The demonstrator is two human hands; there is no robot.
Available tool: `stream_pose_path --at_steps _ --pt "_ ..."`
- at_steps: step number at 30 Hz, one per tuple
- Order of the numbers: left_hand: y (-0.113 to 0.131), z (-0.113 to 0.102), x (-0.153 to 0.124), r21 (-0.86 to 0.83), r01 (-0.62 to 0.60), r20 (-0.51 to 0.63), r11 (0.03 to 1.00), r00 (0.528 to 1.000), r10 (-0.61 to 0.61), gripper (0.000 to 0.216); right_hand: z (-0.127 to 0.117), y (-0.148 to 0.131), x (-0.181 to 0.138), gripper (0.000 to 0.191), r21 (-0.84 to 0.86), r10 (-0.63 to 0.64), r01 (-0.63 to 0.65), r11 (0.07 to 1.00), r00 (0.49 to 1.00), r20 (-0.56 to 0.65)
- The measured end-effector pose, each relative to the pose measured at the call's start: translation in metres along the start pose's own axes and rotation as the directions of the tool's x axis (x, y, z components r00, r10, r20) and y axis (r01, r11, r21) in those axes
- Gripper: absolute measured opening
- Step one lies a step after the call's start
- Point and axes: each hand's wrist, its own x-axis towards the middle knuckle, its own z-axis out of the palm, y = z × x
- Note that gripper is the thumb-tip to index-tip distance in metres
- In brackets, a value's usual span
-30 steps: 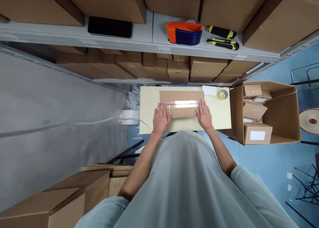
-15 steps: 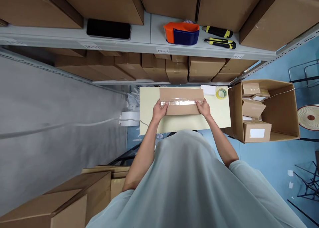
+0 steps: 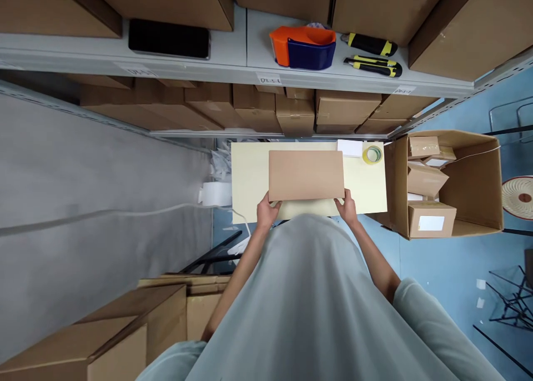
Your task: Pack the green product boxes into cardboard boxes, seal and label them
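A flat brown cardboard box (image 3: 306,175) lies on the pale yellow table (image 3: 250,170), a plain untaped face turned up. My left hand (image 3: 266,210) grips its near left corner. My right hand (image 3: 346,204) grips its near right corner. The fingers of both hands curl around the box's near edge. A roll of yellow tape (image 3: 372,154) and a white pad (image 3: 350,147) sit at the table's far right.
On the shelf above the table lie an orange and blue tape dispenser (image 3: 302,46), two yellow-black utility knives (image 3: 372,53) and a black phone (image 3: 169,38). An open carton (image 3: 478,203) of small boxes stands to the right. More cartons (image 3: 125,331) stand at lower left.
Both hands shifted from the box's ends to its near corners. The box was turned over, so the taped seam no longer shows and a plain face is up.
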Motion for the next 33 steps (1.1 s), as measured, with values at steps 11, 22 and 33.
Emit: stream_pose_path --at_steps 11,22,33 --pt "0.012 -0.005 0.001 -0.079 0.001 -0.004 0.997 1.000 -0.002 0.065 -0.008 0.002 0.011 0.051 -0.012 -0.011 0.011 1.000 1.000 -0.002" --pt "0.022 -0.009 -0.005 -0.175 0.028 -0.005 0.984 1.000 -0.029 0.059 -0.019 -0.010 0.015 0.054 0.112 0.004 -0.007 0.994 1.000 0.029" --pt "0.094 -0.057 0.015 -0.497 -0.461 -0.149 0.735 0.880 0.451 0.090 -0.077 -0.079 0.059 0.099 0.253 -0.322 0.342 0.905 0.939 -0.118"
